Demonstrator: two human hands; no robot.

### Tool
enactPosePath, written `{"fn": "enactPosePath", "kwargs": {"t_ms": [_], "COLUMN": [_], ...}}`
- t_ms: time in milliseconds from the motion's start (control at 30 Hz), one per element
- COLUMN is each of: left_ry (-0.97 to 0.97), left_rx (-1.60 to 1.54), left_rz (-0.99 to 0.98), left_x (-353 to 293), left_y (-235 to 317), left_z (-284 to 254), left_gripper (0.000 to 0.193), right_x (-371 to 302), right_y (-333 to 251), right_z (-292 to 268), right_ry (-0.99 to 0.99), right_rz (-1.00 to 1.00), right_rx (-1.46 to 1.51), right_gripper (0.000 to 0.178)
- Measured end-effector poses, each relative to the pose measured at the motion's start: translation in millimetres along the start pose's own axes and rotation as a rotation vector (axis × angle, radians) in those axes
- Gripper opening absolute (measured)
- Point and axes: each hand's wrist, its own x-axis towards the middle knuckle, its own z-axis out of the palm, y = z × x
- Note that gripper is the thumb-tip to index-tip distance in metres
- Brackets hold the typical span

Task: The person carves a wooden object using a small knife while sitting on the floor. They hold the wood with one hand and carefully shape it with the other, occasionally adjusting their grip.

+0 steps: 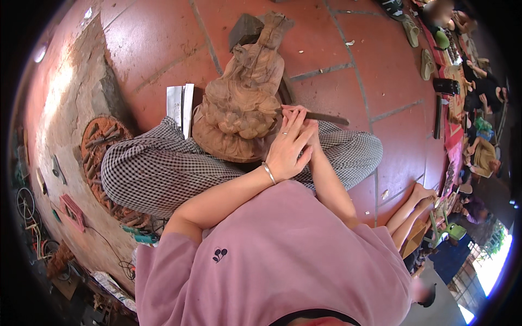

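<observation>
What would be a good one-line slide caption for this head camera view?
Both hands, left hand over right hand, press a carving chisel against a wooden statue resting on checkered trousers.

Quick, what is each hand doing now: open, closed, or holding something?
Left hand: closed on the carving tool, whose tip is at the wooden statue.
Right hand: mostly hidden under the left; cannot be told.

The statue (242,103) is bare, unfinished wood, pale brown and matt with rough-cut carved folds. The chisel (321,116) looks like dull dark metal, and it all sits over soft checked cloth trousers (163,168) on matt, slightly dusty red floor tiles (337,43).
</observation>
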Motion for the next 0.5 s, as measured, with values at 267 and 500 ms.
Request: {"fn": "enactPosePath", "kwargs": {"t_ms": [267, 500], "left_ry": [-0.086, -0.140], "left_rx": [0.041, 0.057], "left_rz": [-0.006, -0.026], "left_x": [-7.0, -7.2], "left_y": [-1.0, -2.0], "left_z": [6.3, 5.7], "left_gripper": [0.072, 0.081], "right_x": [6.8, 31.4], "right_y": [7.7, -10.5], "right_z": [-18.5, -27.1], "right_ry": [-0.046, -0.135], "right_rz": [0.116, 0.344], "right_rx": [0.157, 0.118], "right_gripper": [0.015, 0.015]}}
